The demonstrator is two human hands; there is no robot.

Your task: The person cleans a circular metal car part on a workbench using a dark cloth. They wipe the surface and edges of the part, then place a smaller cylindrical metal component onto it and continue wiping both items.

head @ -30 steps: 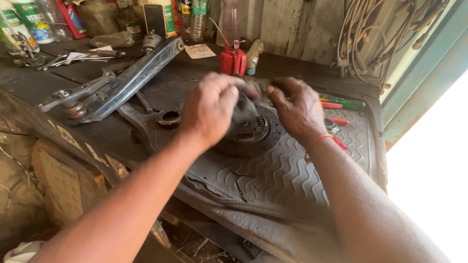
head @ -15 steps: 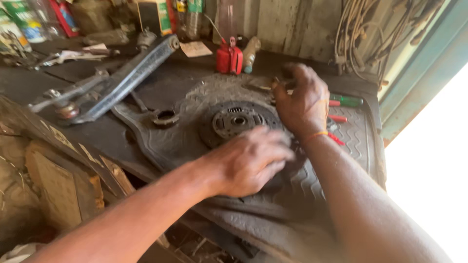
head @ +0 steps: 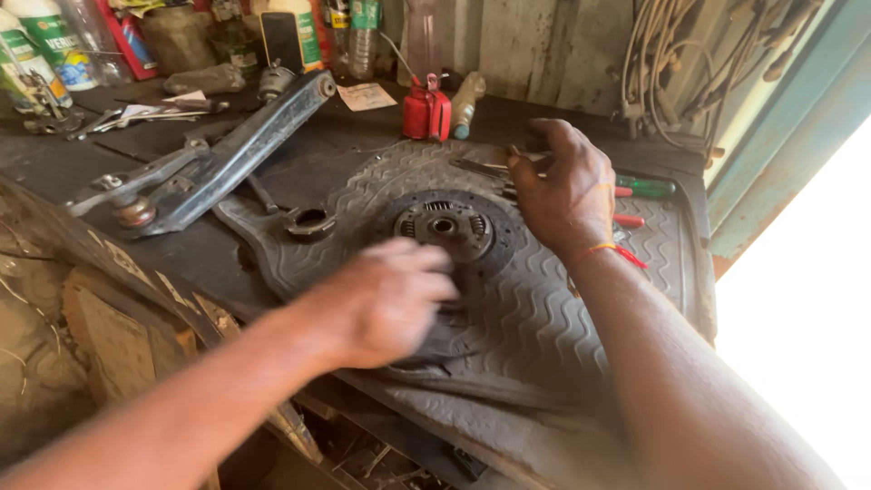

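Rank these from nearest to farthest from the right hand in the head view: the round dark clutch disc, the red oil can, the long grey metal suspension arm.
From the right hand:
1. Round dark clutch disc, just to its left on the ribbed rubber mat.
2. Red oil can, behind and to the left, toward the wall.
3. Long grey metal suspension arm, far left across the bench.

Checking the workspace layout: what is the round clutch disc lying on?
The clutch disc lies flat on a grey wavy-ribbed rubber mat spread over the dark workbench. The blurred left hand covers the disc's near edge, so the mat under that part cannot be seen.
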